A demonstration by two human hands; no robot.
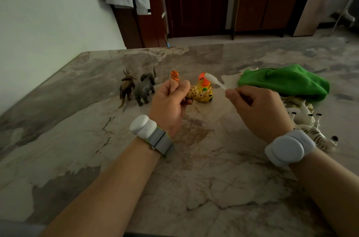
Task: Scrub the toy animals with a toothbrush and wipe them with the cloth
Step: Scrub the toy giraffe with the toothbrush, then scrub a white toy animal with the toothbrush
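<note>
From the head camera, your left hand (171,100) curled round a small orange-and-black striped plastic tiger (174,76) above the marble table (77,139). Your right hand (258,108) pinched a white plastic toothbrush (215,81), its head apart from the tiger. The crumpled green cloth (285,81) lay beyond your right hand

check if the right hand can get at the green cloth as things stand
Probably yes: the green cloth lies just beyond the right hand with nothing between them, though that hand is holding the toothbrush.
</note>
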